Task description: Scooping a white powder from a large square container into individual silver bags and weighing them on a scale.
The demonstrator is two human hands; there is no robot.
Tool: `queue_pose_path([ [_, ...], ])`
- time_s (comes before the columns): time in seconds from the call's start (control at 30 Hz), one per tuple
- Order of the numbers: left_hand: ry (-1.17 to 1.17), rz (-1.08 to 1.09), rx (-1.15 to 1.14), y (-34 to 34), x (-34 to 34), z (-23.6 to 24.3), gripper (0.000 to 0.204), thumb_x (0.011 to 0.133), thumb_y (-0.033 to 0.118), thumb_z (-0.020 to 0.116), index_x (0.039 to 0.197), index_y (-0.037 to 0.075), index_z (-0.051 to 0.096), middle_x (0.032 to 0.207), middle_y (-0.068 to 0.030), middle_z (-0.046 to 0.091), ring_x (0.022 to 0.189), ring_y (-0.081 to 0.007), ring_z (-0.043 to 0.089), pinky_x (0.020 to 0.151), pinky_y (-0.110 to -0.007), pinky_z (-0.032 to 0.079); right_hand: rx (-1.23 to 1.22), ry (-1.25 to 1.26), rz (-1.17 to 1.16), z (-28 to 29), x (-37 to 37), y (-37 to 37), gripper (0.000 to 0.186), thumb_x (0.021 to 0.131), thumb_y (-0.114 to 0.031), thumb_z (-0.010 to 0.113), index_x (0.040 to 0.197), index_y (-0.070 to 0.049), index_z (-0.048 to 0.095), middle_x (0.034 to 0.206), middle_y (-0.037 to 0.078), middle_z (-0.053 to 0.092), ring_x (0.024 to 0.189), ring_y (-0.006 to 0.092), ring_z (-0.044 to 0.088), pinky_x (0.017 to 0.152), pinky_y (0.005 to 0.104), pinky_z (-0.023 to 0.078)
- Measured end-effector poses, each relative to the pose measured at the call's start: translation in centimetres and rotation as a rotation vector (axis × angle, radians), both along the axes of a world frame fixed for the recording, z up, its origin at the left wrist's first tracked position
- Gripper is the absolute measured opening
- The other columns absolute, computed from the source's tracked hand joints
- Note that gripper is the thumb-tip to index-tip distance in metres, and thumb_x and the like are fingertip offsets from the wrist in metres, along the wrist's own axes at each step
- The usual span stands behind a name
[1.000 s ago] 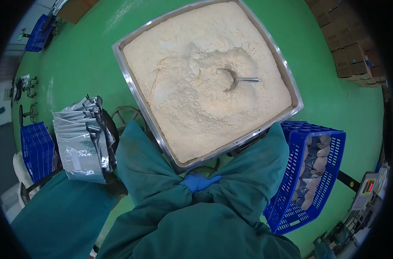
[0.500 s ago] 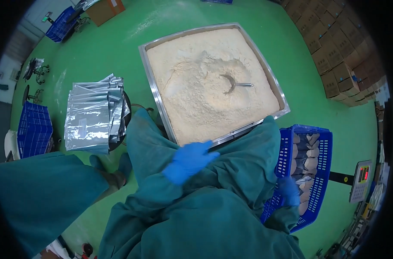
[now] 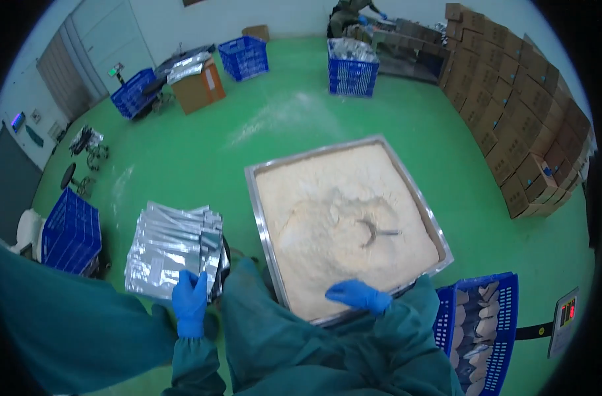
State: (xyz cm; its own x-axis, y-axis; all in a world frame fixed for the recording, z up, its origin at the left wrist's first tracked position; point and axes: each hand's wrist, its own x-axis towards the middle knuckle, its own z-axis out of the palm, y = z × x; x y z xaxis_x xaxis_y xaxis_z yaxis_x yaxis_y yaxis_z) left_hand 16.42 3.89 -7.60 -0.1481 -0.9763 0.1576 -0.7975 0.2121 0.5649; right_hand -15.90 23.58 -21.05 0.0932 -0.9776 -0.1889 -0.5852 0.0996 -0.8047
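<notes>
My left hand, in a blue glove, is at the near edge of a stack of silver foil pouches. Its thumb and fingers are parted, and no pouch is visibly lifted. My right hand, gloved in blue too, hovers by the near rim of a large metal tray. Its fingers stretch leftward and hold nothing I can see. Pale powder fills the tray. A metal scoop lies in a hollow of the powder, apart from both hands, its handle toward the right.
A blue crate of filled pouches stands at my right, beside a scale with a red display. Stacked cartons line the far right. Another person's green garment is close on my left, near a blue crate.
The view has tilted up, showing more of the far room. My left hand has gone from my lap to the pouches; my right hand has left the crate for the tray's near rim.
</notes>
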Motion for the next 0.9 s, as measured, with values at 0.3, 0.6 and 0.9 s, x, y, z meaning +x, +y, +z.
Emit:
queue_pose_path([
  [0.3, -0.509, -0.019, -0.739, -3.5, 2.7, -4.5, 0.058, 0.061, 0.043, 0.07, 0.095, 0.0, 0.052, 0.098, -0.0166, 0.054, 0.097, -0.0294, 0.05, 0.077, -0.04, 0.04, 0.018, -0.014, -0.65, 12.2, -3.3, 11.6, 0.031, 0.079, -0.031, 0.055, 0.087, -0.001, 0.059, 0.076, 0.012, 0.059, 0.069, 0.0181, 0.055, 0.063, 0.0298, 0.043],
  [0.6, -0.214, -0.092, 0.025, -2.9, 5.6, -7.7, 0.031, 0.057, 0.032, 0.068, 0.069, 0.004, 0.063, 0.069, -0.0126, 0.057, 0.066, -0.0274, 0.055, 0.061, -0.037, 0.043, -0.405, -0.064, -1.567, 12.6, -3.2, 33.8, 0.029, 0.08, -0.016, 0.056, 0.056, -0.007, 0.042, 0.057, -0.005, 0.037, 0.056, 0.0037, 0.033, 0.046, 0.0242, 0.028],
  [0.9, -0.517, -0.312, -0.345, -4.9, 4.2, -10.9, 0.034, 0.074, 0.028, 0.054, 0.076, -0.005, 0.053, 0.066, -0.0207, 0.053, 0.06, -0.0352, 0.051, 0.053, -0.044, 0.039, -0.08, 0.338, -2.138, 10.5, 8.1, 54.1, 0.032, 0.083, -0.03, 0.048, 0.087, -0.001, 0.059, 0.074, 0.004, 0.058, 0.068, 0.0132, 0.053, 0.059, 0.0277, 0.041],
])
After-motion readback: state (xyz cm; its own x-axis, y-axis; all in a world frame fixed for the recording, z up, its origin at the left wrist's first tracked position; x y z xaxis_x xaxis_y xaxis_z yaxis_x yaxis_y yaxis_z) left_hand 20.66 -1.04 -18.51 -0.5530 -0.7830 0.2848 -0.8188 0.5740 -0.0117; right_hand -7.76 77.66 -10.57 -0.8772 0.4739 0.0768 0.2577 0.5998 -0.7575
